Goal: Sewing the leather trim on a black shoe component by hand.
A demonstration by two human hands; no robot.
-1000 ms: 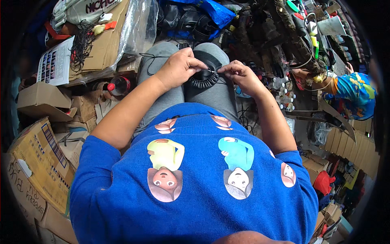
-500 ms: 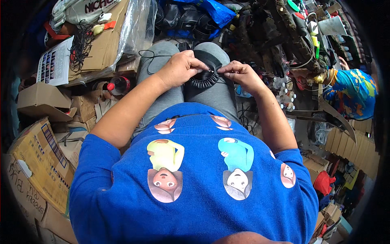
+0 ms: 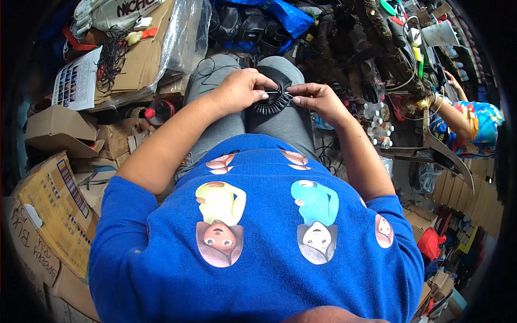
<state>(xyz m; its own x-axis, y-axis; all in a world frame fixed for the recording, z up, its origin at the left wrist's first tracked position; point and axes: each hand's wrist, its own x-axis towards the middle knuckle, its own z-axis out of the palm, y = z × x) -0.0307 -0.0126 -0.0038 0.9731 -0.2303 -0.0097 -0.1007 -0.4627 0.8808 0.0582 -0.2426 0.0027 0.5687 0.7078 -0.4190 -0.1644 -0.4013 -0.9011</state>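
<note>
The left grip (image 3: 241,92) is narrow, thumb and forefinger at the left end of a thin pale rod (image 3: 273,92); the right grip (image 3: 321,102) is narrow too, fingertips near the other end. Whether either clamps the rod, I cannot tell. The rod's long axis runs left to right across a black piece (image 3: 269,109), rounded and glossy, whose ridged, gathered rim curves toward the body. This piece lies on the right thigh (image 3: 280,126), in grey trousers. Farther left stands cardboard (image 3: 59,126).
</note>
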